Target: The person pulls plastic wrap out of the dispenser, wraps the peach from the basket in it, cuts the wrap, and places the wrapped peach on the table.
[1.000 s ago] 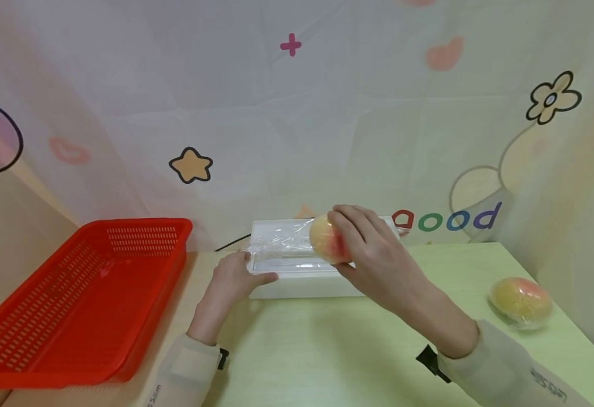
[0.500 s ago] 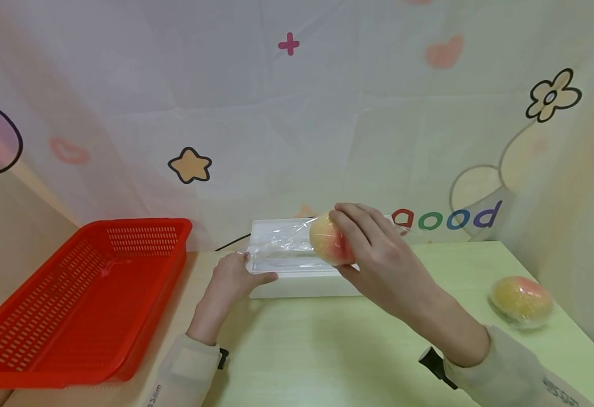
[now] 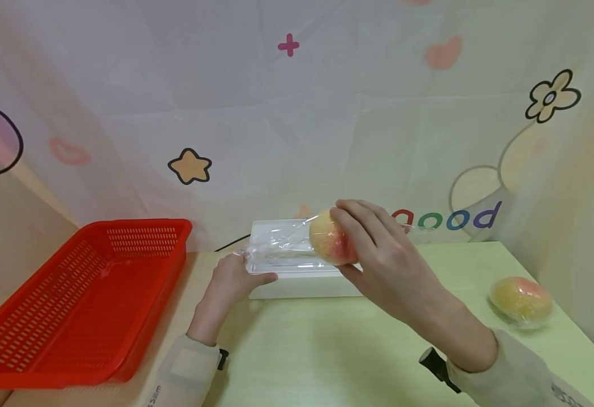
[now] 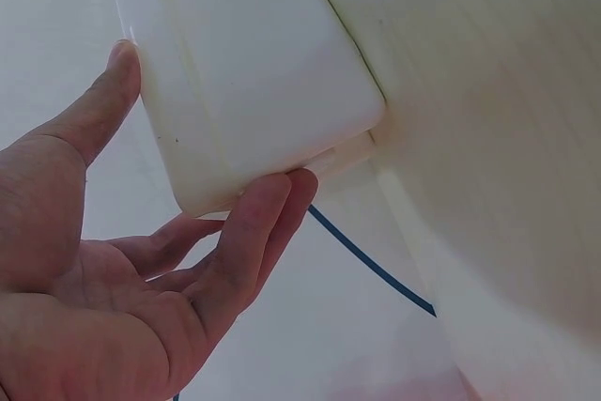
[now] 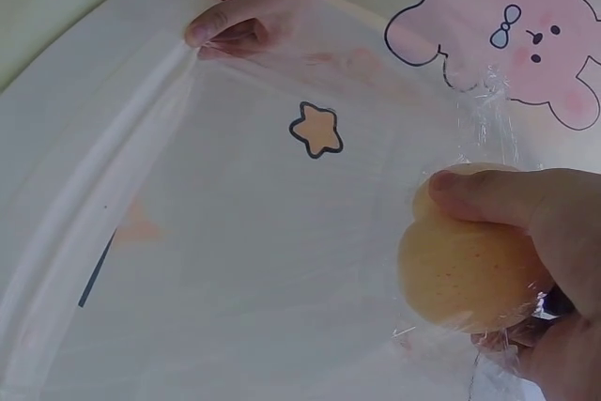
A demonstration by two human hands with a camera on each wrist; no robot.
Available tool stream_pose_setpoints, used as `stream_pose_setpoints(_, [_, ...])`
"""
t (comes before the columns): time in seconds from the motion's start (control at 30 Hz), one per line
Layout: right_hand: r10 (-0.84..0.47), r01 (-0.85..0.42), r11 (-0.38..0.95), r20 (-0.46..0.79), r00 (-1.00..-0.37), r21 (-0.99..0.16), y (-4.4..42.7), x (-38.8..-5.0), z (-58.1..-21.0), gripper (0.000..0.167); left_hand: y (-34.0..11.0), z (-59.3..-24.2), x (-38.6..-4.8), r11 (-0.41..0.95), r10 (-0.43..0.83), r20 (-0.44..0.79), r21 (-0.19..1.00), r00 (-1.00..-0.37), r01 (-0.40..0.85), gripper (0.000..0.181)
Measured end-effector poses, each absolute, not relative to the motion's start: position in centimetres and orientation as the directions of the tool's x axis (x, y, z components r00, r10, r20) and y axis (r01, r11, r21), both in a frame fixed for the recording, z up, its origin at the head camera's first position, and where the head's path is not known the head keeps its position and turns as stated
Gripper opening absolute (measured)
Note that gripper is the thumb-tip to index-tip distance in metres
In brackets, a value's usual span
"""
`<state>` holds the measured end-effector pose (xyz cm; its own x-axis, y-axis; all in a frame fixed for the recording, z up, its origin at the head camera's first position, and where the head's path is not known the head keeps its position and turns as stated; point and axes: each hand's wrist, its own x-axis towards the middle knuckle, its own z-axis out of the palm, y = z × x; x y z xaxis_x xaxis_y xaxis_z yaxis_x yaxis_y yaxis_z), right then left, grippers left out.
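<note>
A long white cling film box [image 3: 302, 286] stands on the table in front of the backdrop. My left hand [image 3: 233, 276] grips its left end, thumb along the front and fingers behind; the left wrist view shows that grip on the box's end [image 4: 254, 72]. Above the box, my right hand [image 3: 396, 265] holds a yellow-and-pink peach [image 3: 330, 240] from its right side. Clear cling film [image 3: 279, 237] stretches from around the peach towards the box's left end. In the right wrist view, crinkled film covers the peach [image 5: 465, 265]. The box's right end is hidden behind my right hand.
A red plastic basket [image 3: 146, 333] with slotted sides stands on the left. Another film-wrapped peach [image 3: 521, 302] lies near the table's right edge. Behind everything hangs a printed cloth [image 3: 256, 135], and a thin dark line shows left of the box.
My right hand and the peach have shifted slightly; the hand moved a little up and its forearm to the right. My left hand keeps its place on the box.
</note>
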<state>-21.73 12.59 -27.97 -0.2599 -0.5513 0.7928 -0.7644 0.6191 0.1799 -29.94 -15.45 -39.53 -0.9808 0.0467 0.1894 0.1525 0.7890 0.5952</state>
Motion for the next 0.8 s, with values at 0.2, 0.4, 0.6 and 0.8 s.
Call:
stream_pose_setpoints(0.2, [-0.550,-0.764,0.617,0.797,-0.249,0.187,12.7,-21.2,-27.6,0.082,-15.4,-39.6,-29.9,0.798,0.064,0.199,0.578,-0.978,0.170,0.071])
stream_pose_setpoints(0.4, [-0.544,-0.768,0.612,0.806,-0.232,0.191,12.7,-20.6,-27.1,0.081,-15.4,-39.6,-29.8,0.793,0.067,0.203,0.583,-0.977,0.176,0.074])
stream_pose_setpoints(0.6, [-0.535,-0.767,0.614,0.812,-0.232,0.186,12.9,-19.9,-26.7,0.074,-15.5,-39.7,-29.7,0.805,0.088,0.220,0.558,-0.971,0.199,0.075])
stream_pose_setpoints(0.8, [-0.532,-0.768,0.619,0.807,-0.256,0.165,13.0,-19.1,-26.6,0.070,-15.5,-39.7,-29.6,0.792,0.061,0.204,0.587,-0.977,0.172,0.071])
